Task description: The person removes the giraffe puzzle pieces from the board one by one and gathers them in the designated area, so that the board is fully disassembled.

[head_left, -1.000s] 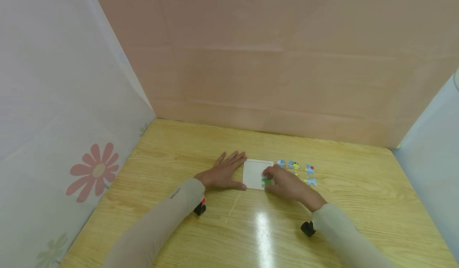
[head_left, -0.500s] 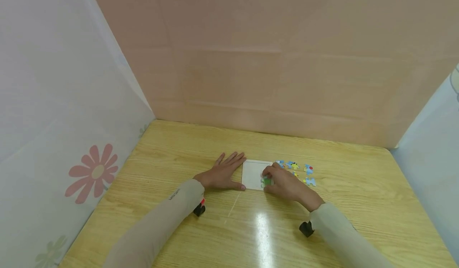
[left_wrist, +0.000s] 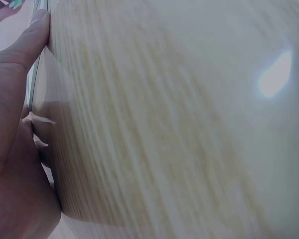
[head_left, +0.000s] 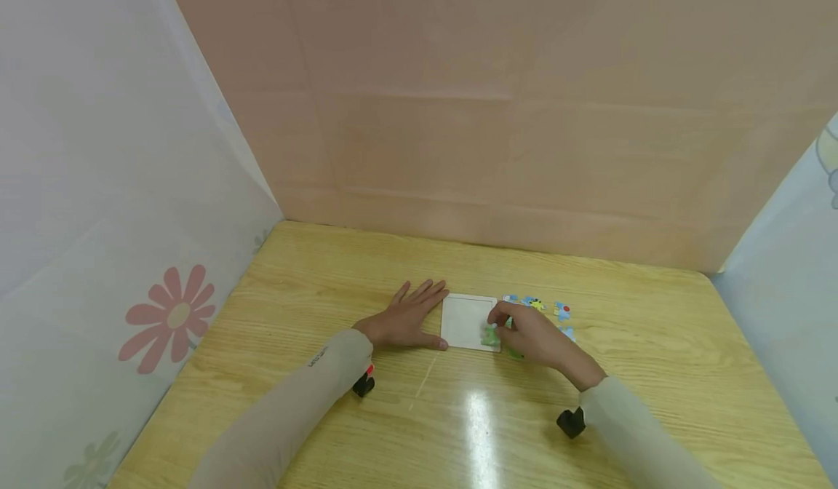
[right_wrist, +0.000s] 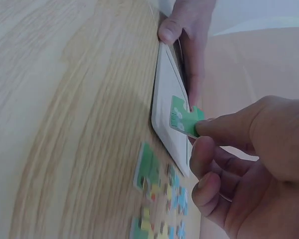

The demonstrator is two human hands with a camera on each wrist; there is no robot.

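Observation:
My right hand [head_left: 533, 332] pinches a green jigsaw piece [right_wrist: 184, 117] between thumb and forefinger. The piece is tilted and held just over the right side of a white square puzzle tray [head_left: 463, 318]. Along the tray's left edge lies my left hand [head_left: 406, 321], fingers spread and straight, with the thumb [left_wrist: 32, 42] touching the near corner. Close under the right hand, another green jigsaw piece [right_wrist: 148, 167] lies on the table, partly hidden in the head view.
Several loose blue and yellow jigsaw pieces [head_left: 537, 303] lie right of the tray on the wooden table [head_left: 366, 263]. A brown backdrop [head_left: 419, 147] rises behind the table, and a flowered white sheet [head_left: 177, 314] stands on the left.
My right hand has shifted slightly right and up, tilting the green jigsaw piece off the tray's near right corner. A green piece on the table has come into sight. The left hand stays put.

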